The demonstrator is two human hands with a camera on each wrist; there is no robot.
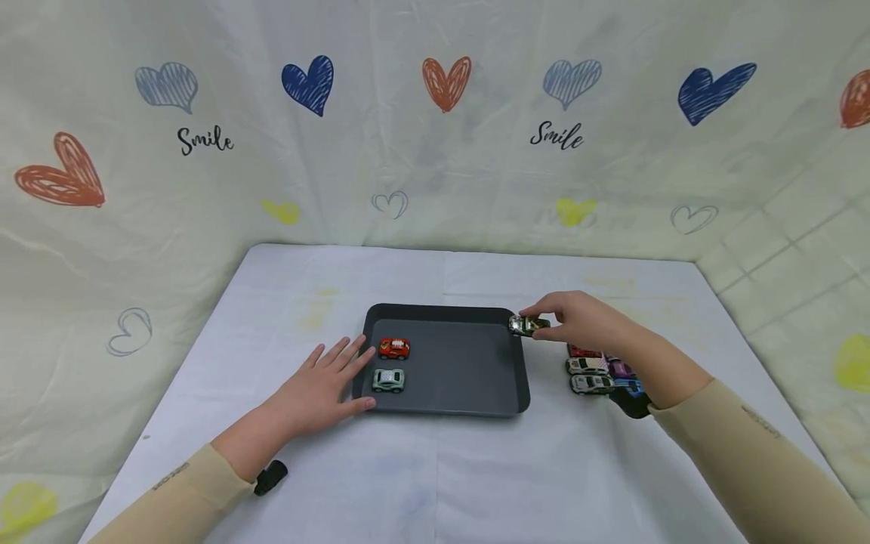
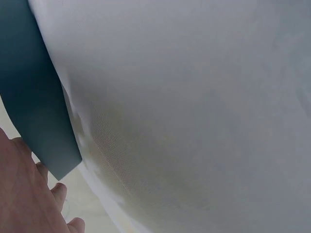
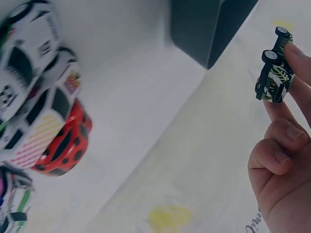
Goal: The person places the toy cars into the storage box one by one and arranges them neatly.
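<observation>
My right hand [image 1: 574, 317] pinches a camouflage-patterned toy car [image 3: 279, 70] between thumb and fingers, at the far right corner of a dark grey tray [image 1: 455, 370]. In the head view the car's front end overlaps the tray's rim. My left hand [image 1: 319, 389] lies with fingers spread and straight at the tray's left edge; in the left wrist view its fingers are beside the tray wall [image 2: 39, 92]. Inside the tray, near the left side, a red toy car [image 1: 394, 348] sits behind a pale green toy car [image 1: 389, 380].
Right of the tray, under my right forearm, several toy cars stand grouped, among them a white one with pink and yellow stripes [image 3: 36, 126] and a red one with black spots [image 3: 68, 145]. A white cloth [image 1: 408, 476] covers the table, and a heart-printed curtain [image 1: 381, 151] hangs behind.
</observation>
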